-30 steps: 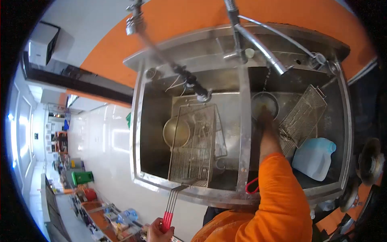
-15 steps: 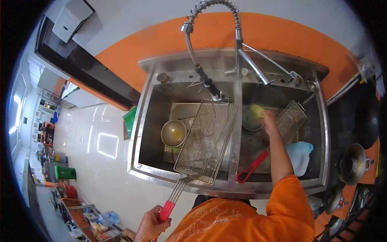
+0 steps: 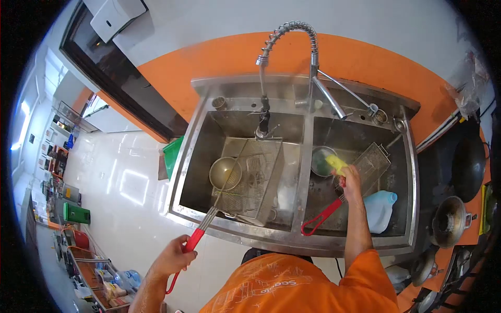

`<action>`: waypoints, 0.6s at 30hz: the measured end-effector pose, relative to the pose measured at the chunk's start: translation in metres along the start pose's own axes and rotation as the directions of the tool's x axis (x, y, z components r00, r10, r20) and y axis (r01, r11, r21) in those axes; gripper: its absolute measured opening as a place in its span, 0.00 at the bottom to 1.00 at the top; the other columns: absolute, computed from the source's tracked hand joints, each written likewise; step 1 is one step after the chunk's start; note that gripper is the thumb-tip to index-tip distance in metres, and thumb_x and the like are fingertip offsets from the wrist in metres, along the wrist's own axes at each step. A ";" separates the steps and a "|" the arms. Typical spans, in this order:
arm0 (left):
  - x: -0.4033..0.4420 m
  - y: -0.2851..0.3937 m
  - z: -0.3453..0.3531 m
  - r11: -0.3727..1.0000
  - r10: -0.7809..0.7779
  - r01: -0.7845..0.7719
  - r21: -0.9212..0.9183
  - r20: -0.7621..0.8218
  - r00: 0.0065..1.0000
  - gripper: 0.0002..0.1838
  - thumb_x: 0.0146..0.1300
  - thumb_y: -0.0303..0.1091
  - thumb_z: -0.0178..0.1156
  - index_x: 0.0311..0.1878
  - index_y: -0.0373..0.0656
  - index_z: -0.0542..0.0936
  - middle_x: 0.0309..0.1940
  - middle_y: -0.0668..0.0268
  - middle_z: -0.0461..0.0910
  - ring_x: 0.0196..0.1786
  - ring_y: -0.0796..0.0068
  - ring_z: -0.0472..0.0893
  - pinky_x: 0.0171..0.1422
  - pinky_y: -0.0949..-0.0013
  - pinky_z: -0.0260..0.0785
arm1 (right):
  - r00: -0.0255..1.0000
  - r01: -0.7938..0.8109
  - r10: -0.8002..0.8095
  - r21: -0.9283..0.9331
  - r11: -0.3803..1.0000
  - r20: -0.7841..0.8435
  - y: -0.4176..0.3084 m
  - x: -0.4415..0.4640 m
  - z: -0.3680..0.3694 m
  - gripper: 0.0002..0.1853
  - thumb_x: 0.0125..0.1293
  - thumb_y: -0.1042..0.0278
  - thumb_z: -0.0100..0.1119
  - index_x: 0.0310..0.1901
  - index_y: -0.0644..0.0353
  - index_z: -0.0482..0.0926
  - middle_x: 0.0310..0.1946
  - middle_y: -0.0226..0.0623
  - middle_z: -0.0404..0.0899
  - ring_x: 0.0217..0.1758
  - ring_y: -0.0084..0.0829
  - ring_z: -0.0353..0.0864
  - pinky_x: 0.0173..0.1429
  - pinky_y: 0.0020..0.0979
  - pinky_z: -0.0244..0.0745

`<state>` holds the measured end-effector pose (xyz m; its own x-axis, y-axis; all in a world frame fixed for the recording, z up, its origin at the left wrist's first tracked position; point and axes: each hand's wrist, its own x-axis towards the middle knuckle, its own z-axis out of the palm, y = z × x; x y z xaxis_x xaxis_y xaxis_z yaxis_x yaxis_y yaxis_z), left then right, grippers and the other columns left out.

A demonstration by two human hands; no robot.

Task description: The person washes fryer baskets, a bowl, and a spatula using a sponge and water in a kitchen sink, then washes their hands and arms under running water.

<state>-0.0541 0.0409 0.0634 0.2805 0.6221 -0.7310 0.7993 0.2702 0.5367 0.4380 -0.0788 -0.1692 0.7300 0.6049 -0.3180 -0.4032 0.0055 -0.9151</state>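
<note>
While the left hand point(image 3: 176, 255) clamps its red handle point(image 3: 194, 239), the oblong grey wire-mesh basket point(image 3: 257, 182) is at the left basin point(image 3: 290, 151), long axis slanting toward the spray nozzle point(image 3: 263, 130); the right hand point(image 3: 352, 182) clasps a yellow sponge point(image 3: 335, 163)

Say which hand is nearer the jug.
Right. The right hand, holding the sponge, is just up and left of the jug in the picture; the left hand is much farther left, outside the sink, gripping a red handle.
</note>
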 end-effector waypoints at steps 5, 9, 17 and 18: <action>-0.004 0.004 -0.004 0.997 0.019 -0.013 0.075 -0.070 0.997 0.18 0.54 0.27 0.57 0.48 0.32 0.70 0.17 0.70 0.69 0.16 0.79 0.70 0.19 0.74 0.65 | 1.000 0.006 -0.006 0.100 0.995 -0.003 0.003 0.000 -0.004 0.06 0.62 0.68 0.53 0.39 0.59 0.70 0.24 0.33 0.76 0.16 0.14 0.64 0.17 0.18 0.58; -0.032 0.011 -0.016 0.997 -0.023 0.031 0.065 -0.131 0.991 0.19 0.52 0.25 0.55 0.49 0.33 0.69 0.16 0.71 0.68 0.15 0.81 0.69 0.19 0.74 0.64 | 0.999 0.045 -0.043 0.066 0.997 -0.026 -0.002 0.001 -0.008 0.08 0.62 0.66 0.52 0.37 0.61 0.71 0.27 0.37 0.80 0.15 0.14 0.63 0.17 0.18 0.57; -0.067 0.000 -0.017 0.975 -0.123 0.124 -0.185 0.019 0.992 0.17 0.51 0.21 0.56 0.46 0.38 0.68 0.14 0.72 0.66 0.14 0.82 0.66 0.16 0.76 0.61 | 0.988 0.145 -0.149 0.097 0.985 0.043 -0.039 -0.022 0.030 0.10 0.61 0.66 0.52 0.40 0.63 0.72 0.30 0.40 0.82 0.15 0.14 0.65 0.17 0.18 0.57; -0.067 -0.006 -0.017 0.972 -0.116 0.126 -0.200 0.060 0.991 0.16 0.51 0.20 0.56 0.45 0.39 0.68 0.14 0.72 0.66 0.13 0.82 0.66 0.16 0.77 0.60 | 0.986 0.157 -0.161 0.082 0.984 0.044 -0.042 -0.024 0.037 0.11 0.61 0.66 0.53 0.40 0.63 0.73 0.30 0.40 0.82 0.15 0.14 0.65 0.17 0.17 0.57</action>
<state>-0.0866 0.0099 0.1159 0.2177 0.5411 -0.8123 0.7055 0.4878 0.5141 0.4174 -0.0644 -0.1138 0.7602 0.6309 -0.1551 -0.3272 0.1654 -0.9304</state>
